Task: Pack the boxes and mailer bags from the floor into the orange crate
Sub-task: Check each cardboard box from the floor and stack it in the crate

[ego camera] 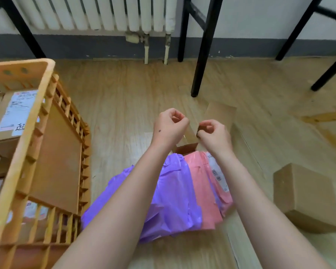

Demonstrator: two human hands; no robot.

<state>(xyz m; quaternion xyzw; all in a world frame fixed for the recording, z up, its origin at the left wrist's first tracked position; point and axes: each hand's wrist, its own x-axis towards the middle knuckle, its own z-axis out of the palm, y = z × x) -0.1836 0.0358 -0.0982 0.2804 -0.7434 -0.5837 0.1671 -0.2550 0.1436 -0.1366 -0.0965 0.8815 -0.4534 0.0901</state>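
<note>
Both over long box (pixel 219 113): left hand (pixel 170 126) fingers (pixel 179 115) clenched empty, right hand (pixel 214 133) grasp unclear; open floor (pixel 124 94) beyond.

Soft, even light throughout, shadows faint. Mild glare on the pale wood-plank floor (pixel 142 138) near centre. Motion blur softens the orange slatted plastic crate (pixel 21 152) at 9 o'clock. Wide-angle bending at the edges.

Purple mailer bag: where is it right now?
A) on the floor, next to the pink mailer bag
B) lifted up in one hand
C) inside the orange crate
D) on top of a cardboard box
A: the purple mailer bag lies on the wooden floor against the pink mailer bag, outside the orange crate.
</note>
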